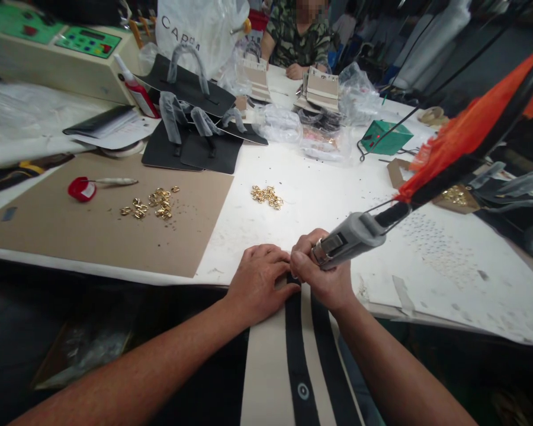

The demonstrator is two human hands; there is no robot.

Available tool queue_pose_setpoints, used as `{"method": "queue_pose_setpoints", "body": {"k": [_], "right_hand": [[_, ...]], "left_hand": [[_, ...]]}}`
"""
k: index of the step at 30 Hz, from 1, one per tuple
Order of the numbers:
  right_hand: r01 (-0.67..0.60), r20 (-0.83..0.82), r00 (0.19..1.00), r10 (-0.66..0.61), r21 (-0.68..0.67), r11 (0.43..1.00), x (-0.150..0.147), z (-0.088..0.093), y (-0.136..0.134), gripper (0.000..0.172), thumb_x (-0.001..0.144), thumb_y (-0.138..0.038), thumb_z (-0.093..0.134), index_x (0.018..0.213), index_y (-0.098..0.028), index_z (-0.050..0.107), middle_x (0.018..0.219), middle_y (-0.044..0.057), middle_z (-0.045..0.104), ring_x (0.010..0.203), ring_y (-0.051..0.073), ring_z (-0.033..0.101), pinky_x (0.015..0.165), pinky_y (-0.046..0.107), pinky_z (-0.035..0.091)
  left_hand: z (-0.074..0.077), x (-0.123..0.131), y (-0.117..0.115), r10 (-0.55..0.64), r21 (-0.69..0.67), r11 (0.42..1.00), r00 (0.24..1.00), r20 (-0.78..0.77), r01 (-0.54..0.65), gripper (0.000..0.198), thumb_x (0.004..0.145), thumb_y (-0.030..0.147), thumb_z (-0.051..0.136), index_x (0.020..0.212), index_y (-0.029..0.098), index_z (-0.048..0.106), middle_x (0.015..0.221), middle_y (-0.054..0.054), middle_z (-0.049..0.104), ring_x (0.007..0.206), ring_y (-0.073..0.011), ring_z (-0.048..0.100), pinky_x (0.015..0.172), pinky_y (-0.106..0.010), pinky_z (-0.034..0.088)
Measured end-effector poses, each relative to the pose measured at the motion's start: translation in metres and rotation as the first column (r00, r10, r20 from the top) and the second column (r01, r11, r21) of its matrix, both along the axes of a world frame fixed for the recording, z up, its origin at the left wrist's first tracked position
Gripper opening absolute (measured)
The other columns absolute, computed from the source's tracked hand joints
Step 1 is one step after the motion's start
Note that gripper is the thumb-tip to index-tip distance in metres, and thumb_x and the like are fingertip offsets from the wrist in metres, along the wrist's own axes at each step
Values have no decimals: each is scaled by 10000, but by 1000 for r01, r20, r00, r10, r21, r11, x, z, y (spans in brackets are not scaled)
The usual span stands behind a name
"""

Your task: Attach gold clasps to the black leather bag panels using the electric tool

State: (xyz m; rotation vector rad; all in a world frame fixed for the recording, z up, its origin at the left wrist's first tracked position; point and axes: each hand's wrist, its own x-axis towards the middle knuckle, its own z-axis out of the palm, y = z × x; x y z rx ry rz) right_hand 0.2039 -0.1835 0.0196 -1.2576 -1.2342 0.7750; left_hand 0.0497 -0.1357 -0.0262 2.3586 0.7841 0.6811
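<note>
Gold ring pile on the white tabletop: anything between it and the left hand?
No. Head view shows only bare white tabletop between the gold ring pile and the left hand; the right hand grips a grey tool.

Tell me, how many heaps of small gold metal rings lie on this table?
3. One heap is scattered on the brown cardboard sheet at left, one sits on the bare white tabletop mid-table, one on a small brown card at right. Clear plastic bags may hide more.
</note>
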Motion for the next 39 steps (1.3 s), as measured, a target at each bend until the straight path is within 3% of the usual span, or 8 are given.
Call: {"method": "queue_pose_setpoints", "body": {"k": [7, 10, 14, 18, 22, 30, 35, 39], "right_hand": [[54, 22, 998, -54, 14, 998, -11, 7, -1, 262, 826, -312, 754, 716, -210, 540, 649, -24, 559, 596, 140, 536, 597, 289, 486], [73, -45, 996, -73, -6, 997, -15, 3, 2, 309, 838, -370, 748, 716, -217, 509, 649, -25, 537, 594, 139, 507, 578, 282, 468], [133, -88, 987, -134, -9, 991, -18, 1, 7, 388, 830, -469, 762, 714, -216, 491, 643, -31, 503, 592, 131, 447, 560, 274, 431], [84, -179, 980, -90, -43, 996, -20, 5, 3, 481, 760, -575, 816, 704, -210, 508, 607, -35, 483, 569, 126, 416, 537, 270, 421], [55, -255, 966, -48, 23, 998, -20, 6, -6, 523, 725, -633, 845, 736, -198, 555, 634, -16, 529, 590, 133, 455, 550, 261, 445], [37, -296, 955, -25, 37, 999, -7, 5, -16, 492, 729, -583, 875, 796, -183, 596, 659, -20, 559, 597, 130, 498, 575, 262, 433], [75, -307, 948, -89, -58, 996, -14, 30, -10, 439, 747, -559, 833, 770, -182, 607, 620, -11, 590, 567, 158, 557, 575, 292, 478], [-3, -176, 984, 9, 36, 999, -23, 66, -19, 339, 674, -388, 898, 801, -183, 660, 717, -13, 631, 652, 155, 553, 619, 274, 479]], "left_hand": [[6, -1, -1, 21, -38, 999, 1000, 6, -20, 258, 842, 217, 746, 1087, 296, 734, 1196, -35, 737, 1193, -309, 601, 1040, -527, 417], [6, -3, -1, 30, -52, 998, 1000, 2, -30, 336, 829, 199, 748, 1139, 326, 724, 1193, -28, 739, 1188, -316, 605, 1036, -528, 432], [0, -5, 2, 17, -54, 998, 1000, -22, -18, 288, 787, 234, 795, 1054, 332, 748, 1192, -19, 745, 1182, -323, 616, 1056, -521, 442], [-1, -5, 7, 8, -83, 996, 997, -76, -15, 401, 734, 280, 833, 1119, 363, 760, 1247, -19, 746, 1208, -355, 614, 1070, -540, 450], [3, -5, 5, 22, -78, 997, 996, -83, -28, 437, 725, 282, 820, 1150, 363, 754, 1225, -19, 755, 1198, -355, 620, 1065, -538, 461], [10, -3, -2, 55, -40, 998, 996, -75, -58, 381, 657, 150, 802, 986, 342, 790, 1218, 4, 768, 1222, -330, 617, 1090, -531, 437], [10, -2, -2, 76, -18, 997, 991, -112, -78, 313, 672, 169, 811, 950, 312, 805, 1197, -6, 768, 1220, -320, 617, 1092, -512, 432], [3, -3, -2, 86, 9, 996, 990, -116, -86, 330, 670, 224, 837, 990, 302, 817, 1249, -40, 757, 1215, -350, 623, 1063, -518, 461]]}}
